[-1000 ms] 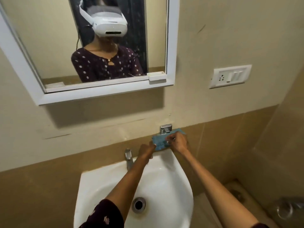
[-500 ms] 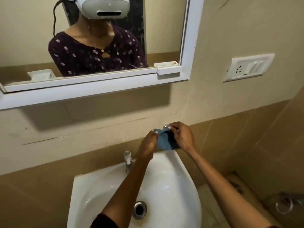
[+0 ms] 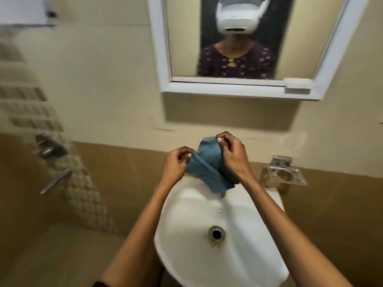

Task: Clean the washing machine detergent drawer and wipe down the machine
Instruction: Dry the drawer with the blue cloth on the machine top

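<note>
cloth (image 3: pixel 208 165): now lifted off tap, bunched over sink (image 3: pixel 244 264) | left hand (image 3: pixel 173 165) + right hand (image 3: pixel 232 155): pinching cloth edges | likely step: wetting/wringing before wiping machine

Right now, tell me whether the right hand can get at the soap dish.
Probably yes. The soap dish sits on the wall just right of the right hand with nothing between them, but that hand is gripping the cloth and would have to let go first.

There is one view only, from the person's head, looking forward and steeply down at a white sink (image 3: pixel 207 264) close below. It squarely faces the wall, where a mirror (image 3: pixel 163 59) sits at the top edge.
</note>
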A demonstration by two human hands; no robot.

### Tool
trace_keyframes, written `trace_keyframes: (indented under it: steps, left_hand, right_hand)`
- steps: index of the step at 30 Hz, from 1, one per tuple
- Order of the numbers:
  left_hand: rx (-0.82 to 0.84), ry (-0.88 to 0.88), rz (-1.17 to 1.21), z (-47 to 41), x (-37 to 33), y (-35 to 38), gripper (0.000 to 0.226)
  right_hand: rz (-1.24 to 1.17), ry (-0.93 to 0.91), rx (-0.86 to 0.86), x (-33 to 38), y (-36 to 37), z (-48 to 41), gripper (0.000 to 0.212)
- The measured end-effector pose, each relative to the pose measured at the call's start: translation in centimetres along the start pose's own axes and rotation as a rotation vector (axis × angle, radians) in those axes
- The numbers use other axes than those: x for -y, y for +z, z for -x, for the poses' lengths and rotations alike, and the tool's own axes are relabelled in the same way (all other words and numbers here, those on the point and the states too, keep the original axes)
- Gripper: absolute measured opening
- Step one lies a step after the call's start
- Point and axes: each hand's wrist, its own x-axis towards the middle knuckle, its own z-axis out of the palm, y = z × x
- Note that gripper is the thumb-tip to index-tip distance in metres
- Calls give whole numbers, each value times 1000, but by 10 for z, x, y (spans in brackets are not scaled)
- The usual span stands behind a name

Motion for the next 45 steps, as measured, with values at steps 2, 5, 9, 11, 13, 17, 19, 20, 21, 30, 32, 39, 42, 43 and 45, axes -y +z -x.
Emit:
trace_keyframes:
  steps: [2, 5, 9, 11, 13, 17, 19, 20, 21, 30, 32, 39, 42, 43, 45]
  left_hand:
    - [-140, -77, -47, 40, 6, -41, 21]
    - [-227, -128, -79, 103, 11, -97, 19]
    - [-347, -284, -77, 199, 6, -174, 26]
    - [-407, -360, -174, 248, 0, -217, 56]
    - [-404, -455, -306, 293, -5, -256, 53]
    - [-534, -587, -392, 400, -13, -327, 30]
    - [-683, -593, -320, 447, -17, -355, 26]
    - [-774, -588, -249, 470, -20, -369, 25]
    - [-858, -586, -174, 494, -25, -383, 24]
    - [-1208, -655, 175, 678, -29, -500, 27]
    - [-1202, -628, 209, 712, -24, -514, 30]
    - [-787, -736, 43, 768, -11, -534, 19]
    - [-724, -818, -401, 789, 6, -542, 35]
    - [-829, -809, -500, 798, 10, -546, 35]
    - [-1057, -849, -569, 823, 27, -565, 33]
  right_hand:
    - [-51, -62, 111, 33, 33, 23, 16]
    - [-122, -172, 260, 82, 79, 60, 17]
    - [-239, -350, 467, 158, 138, 117, 16]
    - [-312, -445, 594, 205, 165, 155, 16]
    - [-384, -495, 662, 246, 186, 192, 17]
    - [-530, -517, 738, 328, 226, 270, 17]
    - [-582, -507, 734, 360, 245, 307, 18]
    - [-599, -495, 733, 375, 253, 327, 18]
    - [-603, -486, 732, 389, 263, 350, 18]
    - [-418, -63, 1029, 466, 328, 604, 25]
    - [-475, 117, 1195, 477, 348, 652, 32]
    - [-1204, 1127, 1504, 493, 395, 722, 38]
    - [-1303, 1120, 1507, 483, 418, 730, 34]
    - [-1331, 1074, 1538, 483, 423, 729, 43]
    - [-1269, 993, 1515, 489, 439, 726, 25]
